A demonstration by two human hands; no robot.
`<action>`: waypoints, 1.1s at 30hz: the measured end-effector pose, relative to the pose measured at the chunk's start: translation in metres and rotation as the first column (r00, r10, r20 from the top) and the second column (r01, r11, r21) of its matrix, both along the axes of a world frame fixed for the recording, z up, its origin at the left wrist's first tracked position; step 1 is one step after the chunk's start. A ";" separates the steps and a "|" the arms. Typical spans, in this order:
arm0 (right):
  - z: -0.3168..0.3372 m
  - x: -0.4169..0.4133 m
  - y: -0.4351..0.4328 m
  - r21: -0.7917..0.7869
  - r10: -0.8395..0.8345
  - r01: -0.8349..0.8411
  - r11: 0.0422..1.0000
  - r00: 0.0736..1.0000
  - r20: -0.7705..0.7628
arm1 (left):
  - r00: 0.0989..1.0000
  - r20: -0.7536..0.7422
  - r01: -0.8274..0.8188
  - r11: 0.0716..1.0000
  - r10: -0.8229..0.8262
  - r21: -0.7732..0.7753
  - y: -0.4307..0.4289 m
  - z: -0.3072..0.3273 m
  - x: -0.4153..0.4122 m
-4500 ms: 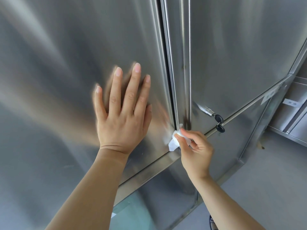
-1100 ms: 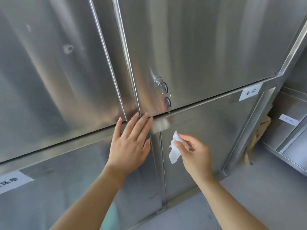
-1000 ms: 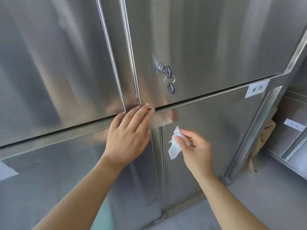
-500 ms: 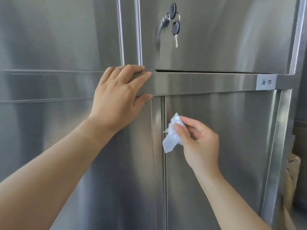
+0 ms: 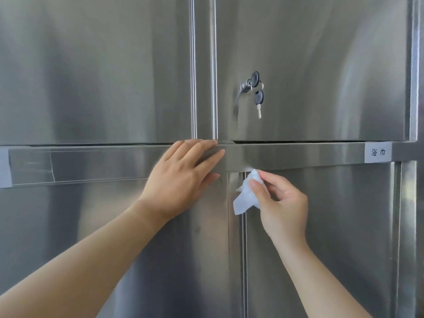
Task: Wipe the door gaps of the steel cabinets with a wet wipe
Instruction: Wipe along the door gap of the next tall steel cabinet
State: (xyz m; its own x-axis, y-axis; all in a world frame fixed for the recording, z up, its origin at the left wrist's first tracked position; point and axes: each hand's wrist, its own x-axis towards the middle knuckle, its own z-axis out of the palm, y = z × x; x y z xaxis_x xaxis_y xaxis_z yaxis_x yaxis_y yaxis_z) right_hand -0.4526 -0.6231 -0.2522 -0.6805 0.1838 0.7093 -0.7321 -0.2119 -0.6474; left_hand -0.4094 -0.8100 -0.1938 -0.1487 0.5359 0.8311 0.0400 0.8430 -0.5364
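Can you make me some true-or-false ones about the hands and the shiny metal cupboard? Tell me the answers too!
1. The right hand pinches a crumpled white wet wipe. True.
2. The left hand lies flat on the horizontal steel rail between the upper and lower doors. True.
3. The wet wipe is pressed against the lock. False: it touches the top of the vertical gap between the lower steel doors, just under the rail.
4. The black-headed keys are held in the left hand. False: they hang from the silver lock on the upper right door.
5. The white paper label sticks on an upper door. False: it sits at the rail's right end.
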 end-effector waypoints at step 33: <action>-0.014 -0.009 -0.048 -0.236 -0.096 0.103 0.966 0.995 0.037 | 1.000 -0.024 0.001 1.000 -0.001 -0.028 -0.002 -0.005 -0.004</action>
State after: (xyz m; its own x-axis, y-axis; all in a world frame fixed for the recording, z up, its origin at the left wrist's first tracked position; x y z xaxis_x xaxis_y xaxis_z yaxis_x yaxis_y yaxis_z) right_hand -0.4620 -0.6710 -0.2660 -0.6673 0.4127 0.6200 -0.7414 -0.2889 -0.6057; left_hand -0.4129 -0.8119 -0.1985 -0.1283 0.5595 0.8189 0.0278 0.8274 -0.5609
